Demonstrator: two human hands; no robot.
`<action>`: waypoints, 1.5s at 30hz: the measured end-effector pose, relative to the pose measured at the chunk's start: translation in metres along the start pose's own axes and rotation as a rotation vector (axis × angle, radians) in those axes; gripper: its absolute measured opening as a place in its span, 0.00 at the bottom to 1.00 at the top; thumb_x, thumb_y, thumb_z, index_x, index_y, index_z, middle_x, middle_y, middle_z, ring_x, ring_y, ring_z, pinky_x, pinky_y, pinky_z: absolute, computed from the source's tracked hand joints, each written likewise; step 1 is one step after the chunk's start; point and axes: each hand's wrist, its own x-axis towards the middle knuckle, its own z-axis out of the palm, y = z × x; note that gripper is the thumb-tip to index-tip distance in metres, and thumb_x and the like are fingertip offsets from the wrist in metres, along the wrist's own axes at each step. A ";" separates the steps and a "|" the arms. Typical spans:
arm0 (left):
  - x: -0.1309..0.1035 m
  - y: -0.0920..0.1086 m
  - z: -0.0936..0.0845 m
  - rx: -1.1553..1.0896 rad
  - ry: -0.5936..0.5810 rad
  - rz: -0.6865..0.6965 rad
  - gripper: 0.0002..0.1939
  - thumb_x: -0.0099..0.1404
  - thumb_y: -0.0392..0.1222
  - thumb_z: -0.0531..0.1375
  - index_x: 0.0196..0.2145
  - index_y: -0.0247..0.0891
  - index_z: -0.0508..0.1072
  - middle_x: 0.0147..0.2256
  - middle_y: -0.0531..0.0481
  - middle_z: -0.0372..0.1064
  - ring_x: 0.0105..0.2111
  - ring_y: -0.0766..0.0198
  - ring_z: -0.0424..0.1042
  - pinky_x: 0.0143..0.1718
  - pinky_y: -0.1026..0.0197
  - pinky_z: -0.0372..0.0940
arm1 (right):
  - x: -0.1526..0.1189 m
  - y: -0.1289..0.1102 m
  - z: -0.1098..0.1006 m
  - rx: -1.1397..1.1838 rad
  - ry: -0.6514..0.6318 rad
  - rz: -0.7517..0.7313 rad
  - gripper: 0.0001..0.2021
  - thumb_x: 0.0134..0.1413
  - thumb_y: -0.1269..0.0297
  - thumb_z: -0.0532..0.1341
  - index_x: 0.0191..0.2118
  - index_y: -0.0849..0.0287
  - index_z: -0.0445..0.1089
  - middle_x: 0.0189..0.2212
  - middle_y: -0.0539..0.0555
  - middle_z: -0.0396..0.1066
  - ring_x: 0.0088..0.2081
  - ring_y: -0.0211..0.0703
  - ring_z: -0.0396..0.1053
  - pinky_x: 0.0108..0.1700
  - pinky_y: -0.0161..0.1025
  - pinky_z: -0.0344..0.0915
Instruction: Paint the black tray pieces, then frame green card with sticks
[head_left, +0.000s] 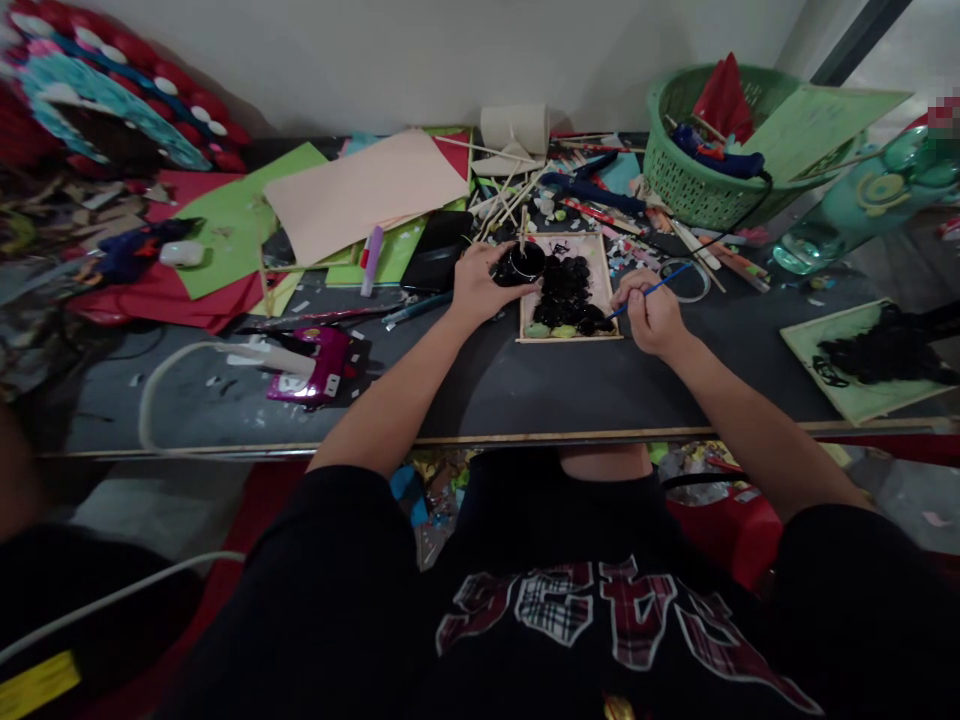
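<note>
My left hand is closed around a small dark cup with black inside, at the upper left corner of a framed panel. Between the fingers and thumb of my right hand is a thin blue paintbrush, its tip down at the panel's lower right. The framed panel has a pale ground and a thin wooden edge. Glossy black lumps cover its middle, with a few greenish lumps along the bottom. Thin wooden sticks rise just behind the cup.
A tape roll lies beside my right hand. Behind are a green basket, a tilted bottle and scattered sticks. Coloured sheets and a purple device are at left. Another black-painted panel lies right.
</note>
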 end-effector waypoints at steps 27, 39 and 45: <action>-0.001 0.000 0.000 0.028 0.014 0.021 0.38 0.50 0.68 0.68 0.53 0.42 0.75 0.41 0.43 0.75 0.46 0.49 0.72 0.50 0.47 0.67 | -0.008 0.004 0.006 -0.126 0.245 -0.066 0.15 0.70 0.61 0.46 0.32 0.55 0.63 0.27 0.50 0.67 0.30 0.40 0.66 0.39 0.44 0.63; 0.000 0.000 0.000 -0.006 0.024 -0.015 0.39 0.52 0.70 0.66 0.53 0.42 0.73 0.43 0.42 0.75 0.47 0.48 0.71 0.52 0.46 0.66 | -0.009 0.009 0.004 -0.090 0.297 -0.058 0.16 0.70 0.58 0.47 0.33 0.54 0.66 0.27 0.51 0.69 0.29 0.42 0.67 0.37 0.47 0.65; -0.001 -0.003 0.001 -0.010 0.052 -0.038 0.39 0.53 0.71 0.65 0.53 0.41 0.73 0.43 0.43 0.73 0.47 0.49 0.71 0.51 0.47 0.67 | -0.005 0.002 0.001 -0.104 0.262 -0.091 0.18 0.70 0.57 0.48 0.31 0.55 0.67 0.25 0.51 0.69 0.32 0.42 0.69 0.39 0.45 0.66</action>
